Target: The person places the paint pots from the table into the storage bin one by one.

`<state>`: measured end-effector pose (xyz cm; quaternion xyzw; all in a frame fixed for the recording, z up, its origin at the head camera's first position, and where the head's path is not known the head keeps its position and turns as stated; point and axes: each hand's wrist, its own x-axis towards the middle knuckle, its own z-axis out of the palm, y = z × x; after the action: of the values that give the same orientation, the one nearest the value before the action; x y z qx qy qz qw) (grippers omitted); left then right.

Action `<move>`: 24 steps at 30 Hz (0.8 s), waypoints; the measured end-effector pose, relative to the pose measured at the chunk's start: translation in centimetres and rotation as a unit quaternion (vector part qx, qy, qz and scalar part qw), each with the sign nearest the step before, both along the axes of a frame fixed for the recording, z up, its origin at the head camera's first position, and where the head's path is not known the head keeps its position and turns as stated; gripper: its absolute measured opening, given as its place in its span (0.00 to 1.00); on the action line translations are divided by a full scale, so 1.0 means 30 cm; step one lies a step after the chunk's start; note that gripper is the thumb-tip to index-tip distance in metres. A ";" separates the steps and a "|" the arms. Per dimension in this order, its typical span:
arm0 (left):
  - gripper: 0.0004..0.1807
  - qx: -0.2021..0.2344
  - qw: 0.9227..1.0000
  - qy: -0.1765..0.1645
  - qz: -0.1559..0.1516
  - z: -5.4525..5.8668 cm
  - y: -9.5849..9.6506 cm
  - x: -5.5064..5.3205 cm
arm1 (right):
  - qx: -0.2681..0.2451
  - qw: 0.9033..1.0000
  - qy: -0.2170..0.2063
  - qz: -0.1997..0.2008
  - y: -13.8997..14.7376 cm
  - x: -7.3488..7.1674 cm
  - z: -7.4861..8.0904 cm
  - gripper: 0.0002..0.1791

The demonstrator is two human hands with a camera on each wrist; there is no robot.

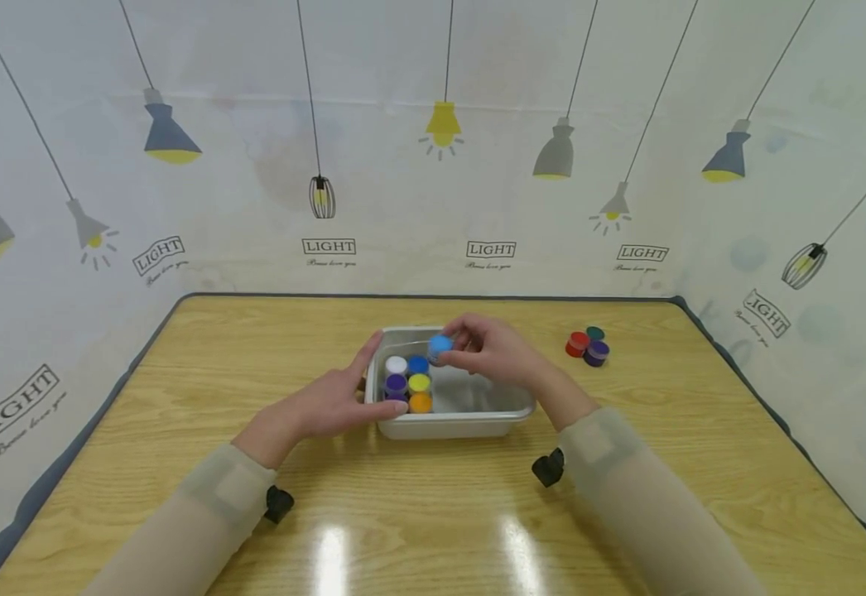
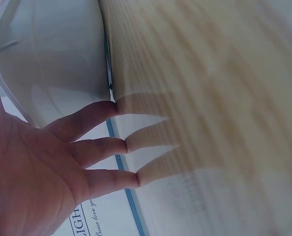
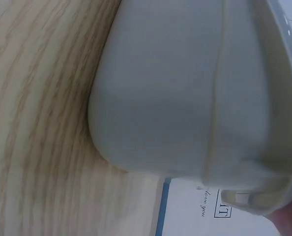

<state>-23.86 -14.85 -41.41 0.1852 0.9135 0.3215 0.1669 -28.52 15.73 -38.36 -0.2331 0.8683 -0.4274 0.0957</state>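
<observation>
A grey plastic tub [image 1: 470,424] sits mid-table and holds small paint pots with white [image 1: 396,364], blue [image 1: 418,364], purple [image 1: 396,383], yellow-green [image 1: 420,383] and orange [image 1: 420,403] lids. My right hand [image 1: 488,352] pinches a light-blue pot [image 1: 440,344] above the tub's far left part. My left hand [image 1: 332,403] lies flat with straight fingers against the tub's left rim; the left wrist view shows its fingers [image 2: 94,142] spread over the table beside the tub wall [image 2: 52,54]. In the right wrist view only the tub's outer wall [image 3: 185,98] shows.
Three loose pots, red [image 1: 578,343], dark green [image 1: 595,333] and purple [image 1: 597,352], stand at the table's back right. The wooden table [image 1: 433,513] has dark edges and a lamp-patterned backdrop on three sides.
</observation>
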 end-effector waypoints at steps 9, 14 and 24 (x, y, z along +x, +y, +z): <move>0.68 0.004 1.000 0.002 -0.004 0.003 0.005 0.006 | 0.025 1.000 0.009 -0.006 -0.003 -0.005 -0.023 0.17; 0.68 0.004 1.000 0.006 -0.003 0.008 0.003 0.005 | 0.075 0.997 0.011 -0.014 -0.011 -0.011 -0.027 0.18; 0.68 -0.004 1.000 0.003 -0.003 0.006 0.010 0.002 | 0.191 0.982 0.018 0.003 -0.033 -0.032 -0.054 0.17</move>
<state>-23.80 -14.55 -41.24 0.1878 0.9147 0.3170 0.1660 -29.49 14.73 -39.98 -0.2205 0.9347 -0.2496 0.1240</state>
